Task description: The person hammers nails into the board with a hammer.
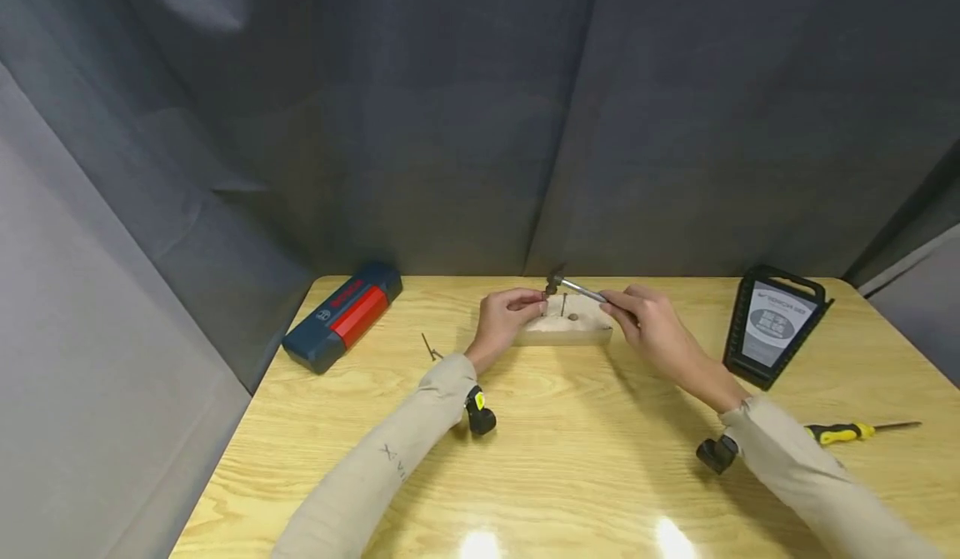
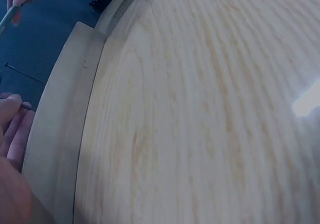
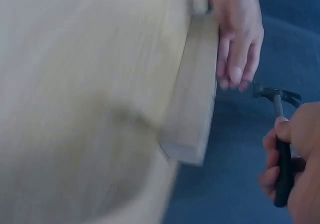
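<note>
A pale wooden block (image 1: 566, 337) lies near the far edge of the table. One nail (image 1: 564, 305) stands up from its top, beside a dark round spot. My left hand (image 1: 510, 321) is at the block's left end, pinching a second nail (image 2: 27, 107) between thumb and fingers, its point down at the wood. In my right hand (image 1: 651, 326) is a claw hammer (image 3: 278, 96), gripped by its black handle. The hammer's head is just above the pinched nail, close to the left fingertips; whether it touches the nail cannot be told.
A blue and red Bosch case (image 1: 345, 316) lies at the left, with a few loose nails (image 1: 431, 348) nearer the left hand. On the right are a black tool holder (image 1: 772, 326) and a yellow and black screwdriver (image 1: 843, 433). A dark curtain (image 1: 465, 126) hangs behind the table.
</note>
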Demonstrator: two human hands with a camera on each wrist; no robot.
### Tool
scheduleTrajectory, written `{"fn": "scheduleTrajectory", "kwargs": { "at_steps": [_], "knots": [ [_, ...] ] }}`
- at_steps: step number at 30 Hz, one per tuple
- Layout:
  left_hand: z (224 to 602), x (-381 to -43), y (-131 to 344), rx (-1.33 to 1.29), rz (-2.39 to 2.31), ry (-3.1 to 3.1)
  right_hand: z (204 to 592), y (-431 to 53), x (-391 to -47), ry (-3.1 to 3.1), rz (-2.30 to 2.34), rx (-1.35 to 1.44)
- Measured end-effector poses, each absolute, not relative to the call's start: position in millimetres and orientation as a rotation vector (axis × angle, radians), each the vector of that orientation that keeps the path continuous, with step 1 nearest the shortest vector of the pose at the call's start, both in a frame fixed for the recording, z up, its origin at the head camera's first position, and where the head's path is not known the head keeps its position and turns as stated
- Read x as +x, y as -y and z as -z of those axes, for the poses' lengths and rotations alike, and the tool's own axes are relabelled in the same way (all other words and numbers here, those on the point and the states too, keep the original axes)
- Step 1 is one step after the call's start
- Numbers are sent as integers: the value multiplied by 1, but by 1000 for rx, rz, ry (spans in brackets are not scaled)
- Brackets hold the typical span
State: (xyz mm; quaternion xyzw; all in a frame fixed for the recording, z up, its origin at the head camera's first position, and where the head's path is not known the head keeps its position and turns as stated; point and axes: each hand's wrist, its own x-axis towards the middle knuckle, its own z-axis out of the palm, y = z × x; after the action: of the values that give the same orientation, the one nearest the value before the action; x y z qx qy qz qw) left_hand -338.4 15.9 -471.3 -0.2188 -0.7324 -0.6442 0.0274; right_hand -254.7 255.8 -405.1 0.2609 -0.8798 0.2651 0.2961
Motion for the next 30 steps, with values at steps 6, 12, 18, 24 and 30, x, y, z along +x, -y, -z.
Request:
{"fn": "scheduleTrajectory", "kwargs": {
  "at_steps": [6,12,18,24,30],
  "knots": [
    [468,-338,-14,-644,1992,2261,391,-262,-258,2335,-683,665],
    [468,-338,-14,-636,1974,2262,397,-261,-261,2416,-685,716],
    [469,-338,-15,-684,1949,2248,403,-257,-261,2436,-746,710],
    [469,-338,-14,-672,1922,2267,402,-254,-260,2472,-771,694],
    [468,-338,-13,-637,1968,2279,403,-254,-262,2484,-768,677]
  ]
}}
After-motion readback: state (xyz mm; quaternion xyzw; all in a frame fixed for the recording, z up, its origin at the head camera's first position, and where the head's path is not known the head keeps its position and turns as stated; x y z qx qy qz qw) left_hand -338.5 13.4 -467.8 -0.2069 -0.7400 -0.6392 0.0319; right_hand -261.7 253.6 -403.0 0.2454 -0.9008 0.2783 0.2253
